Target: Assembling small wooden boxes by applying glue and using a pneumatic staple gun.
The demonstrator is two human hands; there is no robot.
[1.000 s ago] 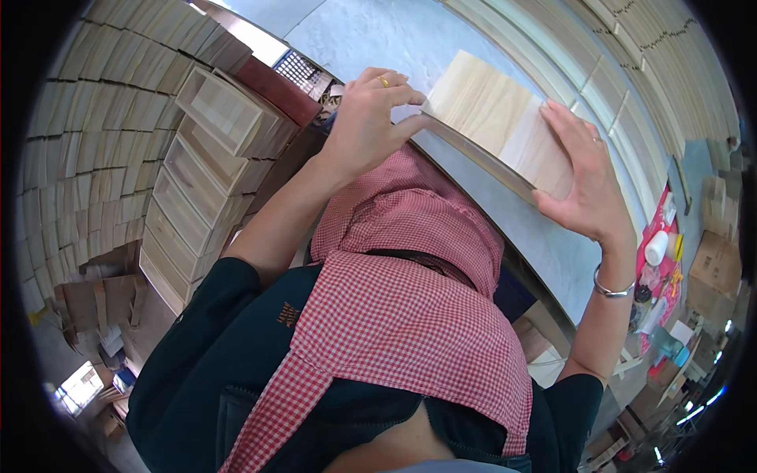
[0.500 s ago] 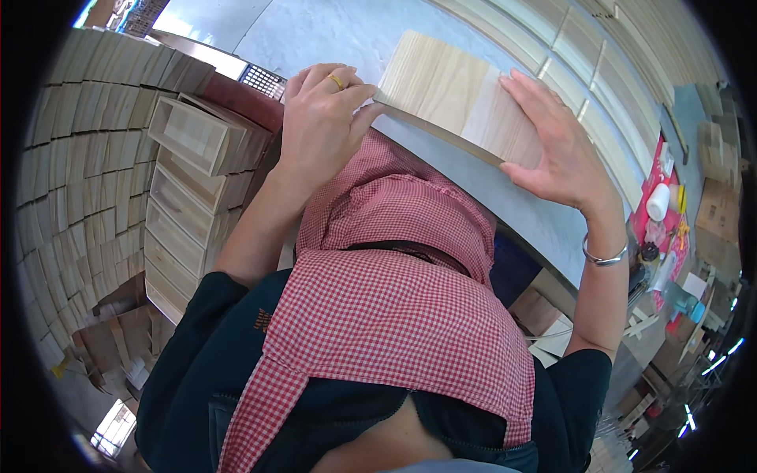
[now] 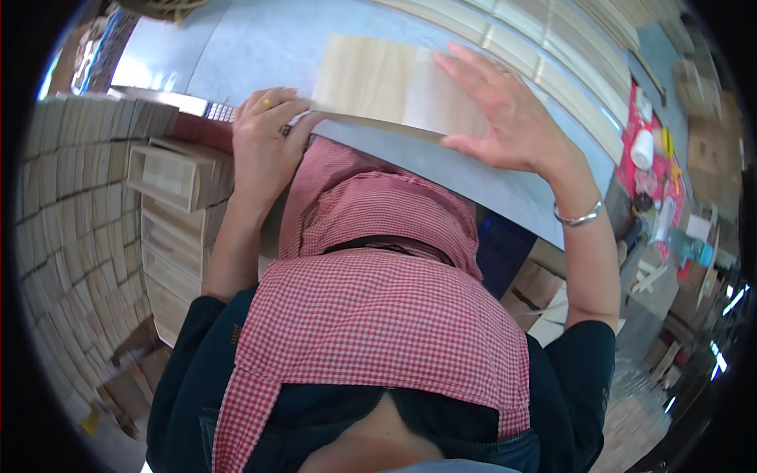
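Note:
A pale rectangular wooden board (image 3: 367,83), with clear grain and a lighter patch toward its right part, is held over the near edge of the blue-grey worktop (image 3: 236,51). At its left end my left hand (image 3: 268,138), wearing a yellow ring, is closed with thumb and fingertips at the near corner. My right hand (image 3: 512,118) spans the right end, its fingers across the top and far side and its thumb at the near edge. Motion slightly blurs the board and fingers. A silver bangle sits on my right wrist.
Pale wooden strips or panels (image 3: 576,87) lie in rows along the worktop's far right. Left of me are stacked open wooden boxes (image 3: 165,177) and a tall wall of stacked wood pieces (image 3: 71,197). A white bottle (image 3: 643,150) stands on a pink cloth at the right.
The whole view has turned, so the worktop, board and hands sit farther left in the picture. Both hands remain at the same ends of the board.

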